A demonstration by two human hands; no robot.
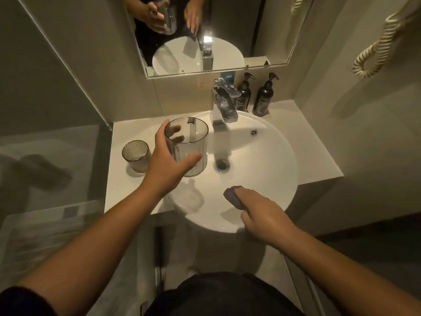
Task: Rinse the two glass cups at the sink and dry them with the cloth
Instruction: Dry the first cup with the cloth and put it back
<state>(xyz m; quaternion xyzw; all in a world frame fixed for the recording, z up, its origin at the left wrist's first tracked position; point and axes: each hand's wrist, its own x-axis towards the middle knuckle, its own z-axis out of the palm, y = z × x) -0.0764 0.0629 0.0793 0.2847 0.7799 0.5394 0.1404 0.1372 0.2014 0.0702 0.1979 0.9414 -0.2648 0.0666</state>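
The round white ceramic sink basin [262,160] sits in a pale stone-look counter [316,142], with the rectangular wall mirror [262,23] above it. At the back rim you have the square chrome tap [224,106], and just to its right two dark pump bottles [262,99] stand side by side. A cream coiled cord [376,49] hangs on the right wall.

Your left hand [169,165] holds the larger clear ribbed glass cup [188,149] upright over the left edge of the basin, fingers wrapped round its far side and thumb across the near wall. Your right hand [262,210] is over the near part of the basin, fingers curled about the small dark purple-grey cloth [234,195], which protrudes beyond the knuckles. The second, smaller clear ribbed glass cup [136,156] stands upright on the counter, left of the basin and apart from your hand. The chrome drain [221,165] lies at the basin's centre, the overflow hole [253,132] behind it.
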